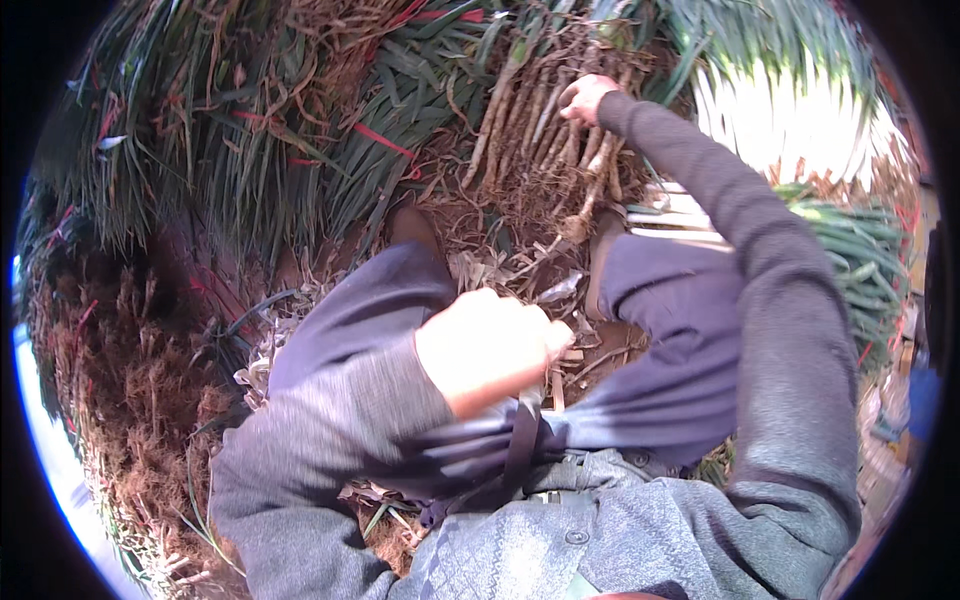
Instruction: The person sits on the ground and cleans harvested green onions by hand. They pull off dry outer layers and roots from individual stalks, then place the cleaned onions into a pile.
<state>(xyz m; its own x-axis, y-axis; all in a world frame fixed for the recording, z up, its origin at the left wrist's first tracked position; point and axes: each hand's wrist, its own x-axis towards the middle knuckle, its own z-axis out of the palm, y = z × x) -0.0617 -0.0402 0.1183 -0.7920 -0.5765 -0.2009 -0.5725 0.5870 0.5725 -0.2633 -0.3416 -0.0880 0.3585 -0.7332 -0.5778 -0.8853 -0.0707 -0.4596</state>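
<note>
Unpeeled scallions [525,135] with soil-brown, dry-skinned stalks lie in a pile beyond my feet, roots towards me. My right hand [589,99] rests on or just over these stalks, its fingers bent; whether it grips one cannot be told. Over my lap, my left hand [491,349] is curled, overexposed by sunlight, and what lies inside its fingers is hidden. Bare white scallion stalks [795,120] with green tops lie in a row at the upper right. More scallions with green leaves [862,255] lie below that row.
Large bundles of green scallion leaves [247,165] with red ties [384,140] fill the upper left. Brown roots of stacked scallions [142,360] are at the left. Dry peelings [487,270] litter the ground between my shoes. A blue object [924,401] stands at the far right.
</note>
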